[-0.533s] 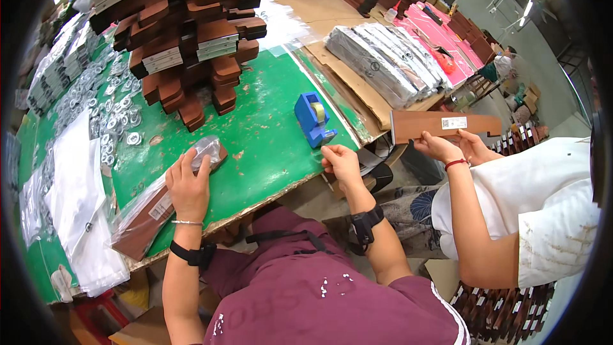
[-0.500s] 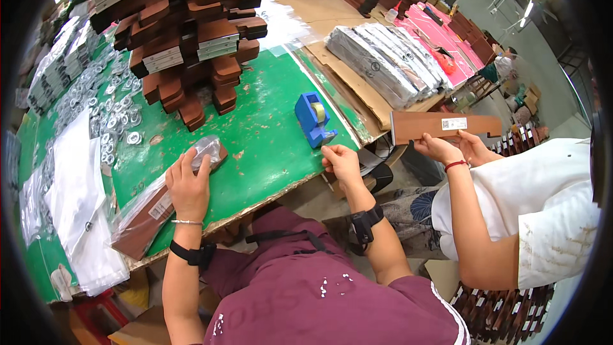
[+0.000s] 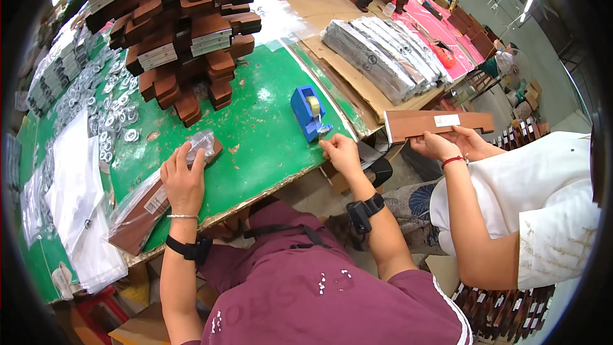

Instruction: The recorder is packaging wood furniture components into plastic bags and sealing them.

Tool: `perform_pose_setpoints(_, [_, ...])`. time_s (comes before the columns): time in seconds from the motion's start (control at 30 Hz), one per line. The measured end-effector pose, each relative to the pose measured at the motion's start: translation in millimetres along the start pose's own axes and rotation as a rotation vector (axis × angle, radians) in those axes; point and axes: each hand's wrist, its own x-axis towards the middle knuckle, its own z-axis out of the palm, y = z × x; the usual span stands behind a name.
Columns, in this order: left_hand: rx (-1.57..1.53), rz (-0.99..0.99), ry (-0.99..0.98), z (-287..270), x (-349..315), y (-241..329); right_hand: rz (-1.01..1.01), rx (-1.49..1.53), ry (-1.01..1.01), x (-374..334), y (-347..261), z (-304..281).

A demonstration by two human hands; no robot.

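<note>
Under my left hand (image 3: 183,182) lies a reddish-brown wooden piece (image 3: 142,217) in a clear plastic bag, slanting along the table's near edge. My left fingers curl over its upper end, where the plastic (image 3: 203,140) is gathered. A pale label shows through the bag. To the right stands a blue tape dispenser (image 3: 305,114) with a roll of tape (image 3: 313,105). My right hand (image 3: 343,155) is just below its cutting end, thumb and finger pinched on the end of the clear tape; the strip itself is hard to see.
A tall stack of brown wooden pieces (image 3: 185,38) stands on the green table (image 3: 255,147). Flat plastic bags (image 3: 80,211) and many small ringed packets (image 3: 118,108) lie left. Wrapped pieces (image 3: 383,57) lie beyond the dispenser. On the right, a co-worker's hands hold a labelled wooden piece (image 3: 408,126).
My right hand has moved slightly up and left, staying at the dispenser's end. My left hand remains on the bagged piece. The co-worker's wooden piece has shifted slightly left.
</note>
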Motion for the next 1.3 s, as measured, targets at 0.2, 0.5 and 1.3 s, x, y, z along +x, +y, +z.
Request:
perform_pose_setpoints(0.2, [-0.021,-0.006,-0.014,-1,-2,-3,0.056,-0.034,-0.043,2,1,12])
perform_pose_setpoints(0.5, [-0.016,0.005,-0.010,-2,3,2,-0.180,-0.259,0.031,-18,5,9])
perform_pose_setpoints(1.3, [-0.094,-0.045,0.024,-1,-3,-11,-0.011,0.581,-0.589,-38,-149,132])
